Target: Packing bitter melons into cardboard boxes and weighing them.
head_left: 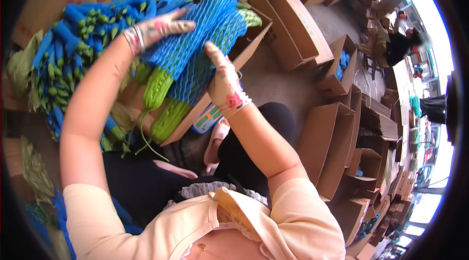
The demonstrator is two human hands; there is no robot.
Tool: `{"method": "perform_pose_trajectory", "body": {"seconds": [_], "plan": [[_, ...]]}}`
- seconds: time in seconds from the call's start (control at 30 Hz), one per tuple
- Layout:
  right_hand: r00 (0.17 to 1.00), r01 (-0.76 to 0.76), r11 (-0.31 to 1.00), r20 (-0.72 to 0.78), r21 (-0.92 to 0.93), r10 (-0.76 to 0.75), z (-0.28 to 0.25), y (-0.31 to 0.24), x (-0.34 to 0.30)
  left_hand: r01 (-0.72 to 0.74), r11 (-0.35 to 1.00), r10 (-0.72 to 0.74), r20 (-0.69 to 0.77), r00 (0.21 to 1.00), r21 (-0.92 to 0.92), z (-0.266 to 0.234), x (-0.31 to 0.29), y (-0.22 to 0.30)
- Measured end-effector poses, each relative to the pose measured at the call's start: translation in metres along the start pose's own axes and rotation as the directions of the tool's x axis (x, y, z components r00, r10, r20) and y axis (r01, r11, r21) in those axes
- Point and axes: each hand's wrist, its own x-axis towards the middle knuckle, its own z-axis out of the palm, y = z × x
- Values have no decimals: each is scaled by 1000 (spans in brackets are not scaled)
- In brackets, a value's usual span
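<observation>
Two or more long green bitter gourds (202,25) in blue foam net sleeves lie side by side, slanting across a cardboard box (183,125). Their ridged green ends stick out of the nets at top and bottom. My left hand (163,28), in a pale floral glove, is closed on the gourds' left side. On their right side my right hand (224,79), gloved alike, presses with the thumb up along the netting. Some of its fingers are hidden behind the gourds and the box wall. A large heap of netted gourds (93,25) is piled to the left.
Flattened brown cardboard (53,1) stands behind the heap. Open cartons (293,30) stand on the floor at right, one with blue-netted produce (342,64) inside. More boxes (327,147) line the right side. A person in dark clothing (398,47) is at the far right.
</observation>
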Motion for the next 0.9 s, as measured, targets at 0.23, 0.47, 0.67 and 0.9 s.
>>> {"method": "perform_pose_trajectory", "body": {"seconds": [0.23, 0.47, 0.67, 0.9], "plan": [[958, -178, 979, -244, -96, 150, -21, -22, -1, 118, 925, -16, 275, 961, -361, 40, 71, -51], [946, 85, 991, -305, -107, -114, -32, -14, 22, 104, 890, -95, -42, 995, 444, 90, 123, -129], [929, 369, 928, 40, -47, -368, -28, -86, -6, -125, 915, 110, 62, 992, 385, 35, 15, -66], [498, 856, 215, 862, -471, -97, 3, -116, 37, -267, 963, 204, -713, 671, 24, -8, -185, -112]]}}
